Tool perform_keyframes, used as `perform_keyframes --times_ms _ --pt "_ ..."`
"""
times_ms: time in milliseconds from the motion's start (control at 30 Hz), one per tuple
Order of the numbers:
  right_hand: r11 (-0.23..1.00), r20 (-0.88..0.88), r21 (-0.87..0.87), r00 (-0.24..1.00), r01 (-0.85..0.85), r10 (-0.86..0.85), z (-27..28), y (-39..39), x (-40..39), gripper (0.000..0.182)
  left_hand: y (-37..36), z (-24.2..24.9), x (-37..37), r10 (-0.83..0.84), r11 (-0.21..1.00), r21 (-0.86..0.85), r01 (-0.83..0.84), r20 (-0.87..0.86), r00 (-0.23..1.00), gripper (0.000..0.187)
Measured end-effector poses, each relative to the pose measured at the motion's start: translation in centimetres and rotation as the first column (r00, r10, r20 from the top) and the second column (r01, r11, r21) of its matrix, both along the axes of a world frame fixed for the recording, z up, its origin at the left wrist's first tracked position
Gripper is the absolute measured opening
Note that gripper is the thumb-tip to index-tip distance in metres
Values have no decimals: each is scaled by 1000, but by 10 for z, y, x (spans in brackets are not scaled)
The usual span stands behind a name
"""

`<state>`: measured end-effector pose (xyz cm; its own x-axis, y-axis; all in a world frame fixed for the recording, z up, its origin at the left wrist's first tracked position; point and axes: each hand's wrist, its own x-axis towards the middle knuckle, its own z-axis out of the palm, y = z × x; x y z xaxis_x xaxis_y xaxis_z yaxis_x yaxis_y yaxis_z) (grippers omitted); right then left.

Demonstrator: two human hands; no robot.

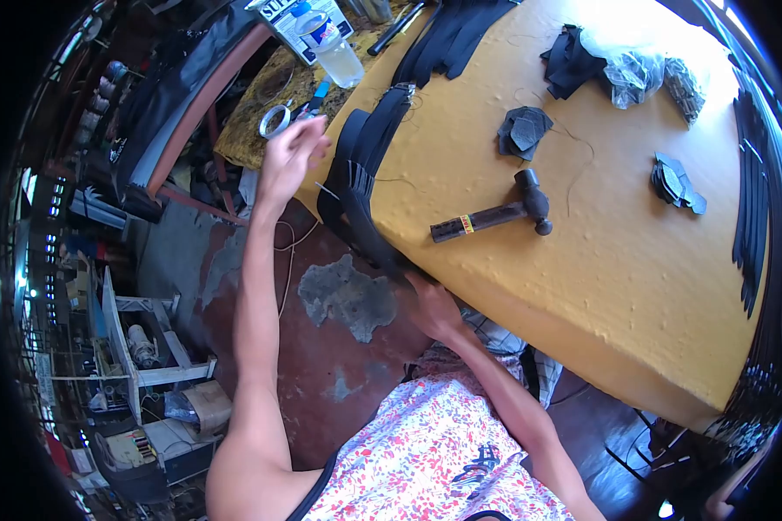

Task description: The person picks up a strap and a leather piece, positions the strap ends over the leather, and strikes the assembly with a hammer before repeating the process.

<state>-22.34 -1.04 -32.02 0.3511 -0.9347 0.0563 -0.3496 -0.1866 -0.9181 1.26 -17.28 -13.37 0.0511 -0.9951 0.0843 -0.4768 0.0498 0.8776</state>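
Observation:
My left hand [294, 158] is raised beside the yellow table's left corner, with its fingers loosely bent and apart and nothing visible in them. Close behind it are a roll of tape [275, 122] and a small blue-handled tool [320, 94]. Below the table's near edge, my right hand [433, 306] is closed on the end of a black strap [378, 243], its fingertips partly hidden. That strap hangs from a bundle of black straps [365, 143] draped over the corner. A hammer [504, 214] lies on the table to the right of the bundle.
The yellow-covered table [617, 278] holds stacks of black pieces [525, 130], [676, 184] and plastic bags [634, 76]. More black straps [750, 208] hang over its right side. A water bottle [330, 48] stands on the side table. A wooden frame [152, 343] stands on the floor.

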Motion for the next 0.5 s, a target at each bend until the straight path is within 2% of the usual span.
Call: perform_keyframes --times_ms 33,100,133,200,233,300,333,367,467,500 --pt "1000 5 -23 1000 1 -1 -1 0 0 40 -14 5 -16 34 999 39 -36 53 998 49" --pt "999 9 22 1000 -26 26 -1 0 -1 41 -52 1 -20 14 967 254 -31 70 997 46" --pt "996 15 72 999 -51 50 -3 0 -2 43 -68 -5 -20 2 968 250 -19 69 998 46" --pt "998 10 57 999 -40 39 -8 1 -3 44 -89 -11 -21 -126 982 162 98 168 978 43" --pt "998 7 46 999 -44 43 -11 2 -3 46 -93 -8 -21 -141 978 153 142 -20 990 41" --pt "1000 2 17 1000 -23 23 -14 2 -6 46 -82 8 -34 -91 994 51 94 -64 994 39" --pt "1000 -6 -12 1000 -23 23 -15 2 -6 46 -81 6 -34 -151 989 -28 148 -187 971 42" --pt "1000 -2 -11 1000 -19 19 -15 2 -7 46 -83 4 -36 -155 988 -26 153 -184 971 42" --pt "999 -20 13 999 -40 40 -12 5 -8 47 -84 0 -37 -243 969 48 241 66 968 43" --pt "998 -20 11 998 -64 64 -10 5 -9 48 -84 -1 -38 -242 970 51 239 68 968 43"
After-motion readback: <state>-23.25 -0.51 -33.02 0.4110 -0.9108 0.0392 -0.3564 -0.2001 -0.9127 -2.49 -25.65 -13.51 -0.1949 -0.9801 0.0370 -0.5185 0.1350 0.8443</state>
